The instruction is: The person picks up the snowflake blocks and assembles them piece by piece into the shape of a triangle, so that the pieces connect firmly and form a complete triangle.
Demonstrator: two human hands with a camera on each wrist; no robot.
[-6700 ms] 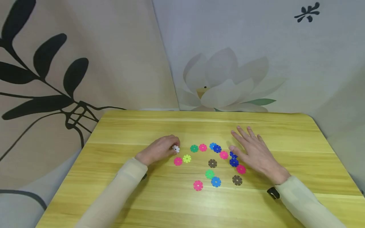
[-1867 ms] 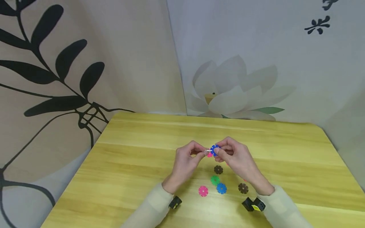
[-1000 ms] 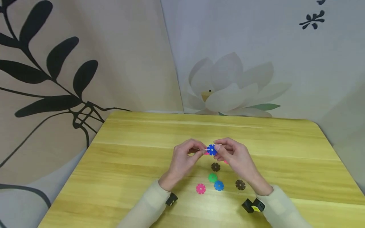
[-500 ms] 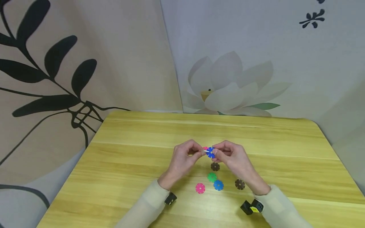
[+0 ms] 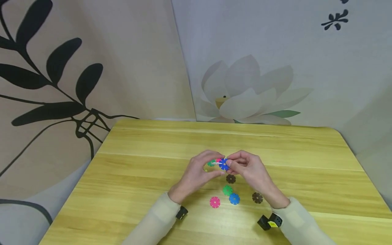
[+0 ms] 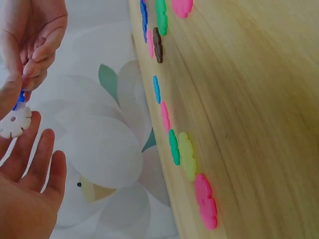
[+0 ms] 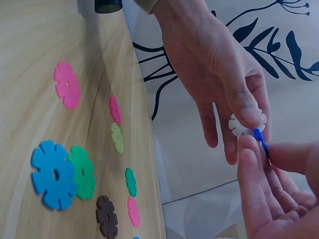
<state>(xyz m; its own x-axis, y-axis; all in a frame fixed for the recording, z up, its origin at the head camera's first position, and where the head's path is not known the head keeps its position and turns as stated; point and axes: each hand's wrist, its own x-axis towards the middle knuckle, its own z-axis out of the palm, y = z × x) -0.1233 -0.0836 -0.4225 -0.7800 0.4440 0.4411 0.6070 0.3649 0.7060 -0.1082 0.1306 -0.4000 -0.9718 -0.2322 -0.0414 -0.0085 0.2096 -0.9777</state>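
Observation:
Over the table my right hand (image 5: 249, 170) pinches a dark blue notched plastic disc (image 5: 224, 164) between thumb and fingers. A white notched disc (image 6: 16, 122) is joined to its edge, slot into slot, at an angle to it. My left hand (image 5: 194, 173) is spread around the white disc, thumb and fingers apart with a gap between them. The right wrist view shows the white disc (image 7: 244, 123) partly behind the left thumb, with the blue disc (image 7: 261, 142) edge-on in the right fingertips.
On the wooden table (image 5: 147, 190) lie more notched discs: a pink one (image 5: 215, 202), a light green one (image 5: 227, 190) beside a light blue one (image 5: 234, 198), and brown ones (image 5: 257, 197). Yellow (image 6: 187, 156) and green (image 6: 174, 147) discs lie further back.
The left hand reached for the white disc, brought it to the blue one and pinched it there; its thumb and fingers have now parted. The right hand still holds the blue disc.

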